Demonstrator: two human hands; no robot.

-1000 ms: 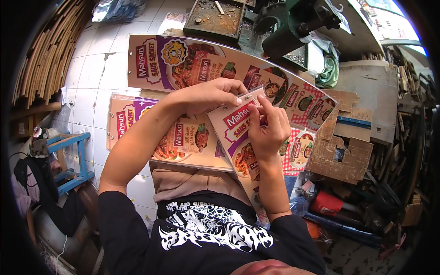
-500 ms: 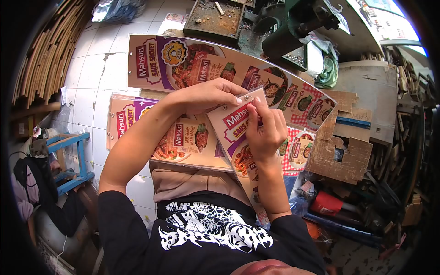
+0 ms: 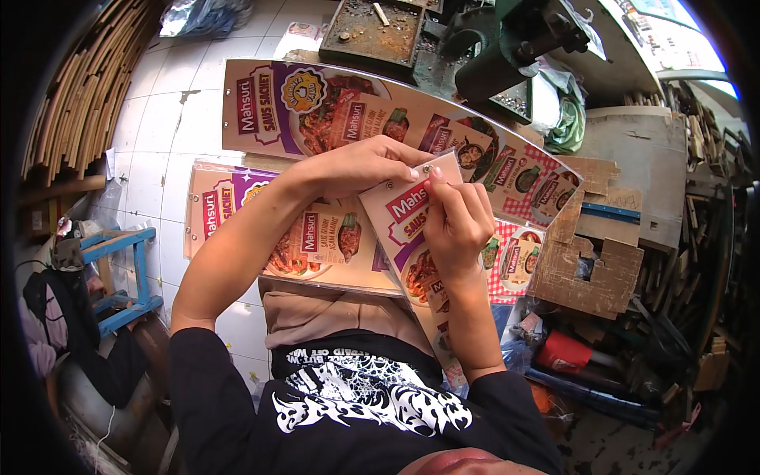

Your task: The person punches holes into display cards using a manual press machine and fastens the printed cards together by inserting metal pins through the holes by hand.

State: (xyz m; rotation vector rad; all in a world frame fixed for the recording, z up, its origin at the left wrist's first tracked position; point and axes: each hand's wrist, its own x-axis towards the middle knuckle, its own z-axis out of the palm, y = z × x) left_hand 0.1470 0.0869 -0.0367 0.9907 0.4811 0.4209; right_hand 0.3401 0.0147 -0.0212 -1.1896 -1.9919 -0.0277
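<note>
A printed plastic sign (image 3: 408,229) with a Mahsuri sauce design slants down across my lap, its end edge raised toward me. Two metal eyelets (image 3: 427,169) sit along that edge. My left hand (image 3: 372,165) is closed on the edge, thumb beside the upper eyelet and the other fingers hidden behind. On the sign's face, close to that eyelet, my right hand (image 3: 461,222) has its fingers curled and pinched together. What they hold, if anything, is hidden. Beneath lie a matching stack of signs (image 3: 360,245) and, farther away, another sign (image 3: 261,134).
A dark green machine (image 3: 495,67) stands beyond the signs, beside a metal tray (image 3: 372,39) of small parts. Worn cardboard (image 3: 594,269) lies at the right. Wooden strips (image 3: 87,95) lean at the far left, above a blue frame (image 3: 138,269).
My right fingers have shifted slightly and curled tighter by the eyelet. My left hand keeps its hold on the sign, which stays almost in place.
</note>
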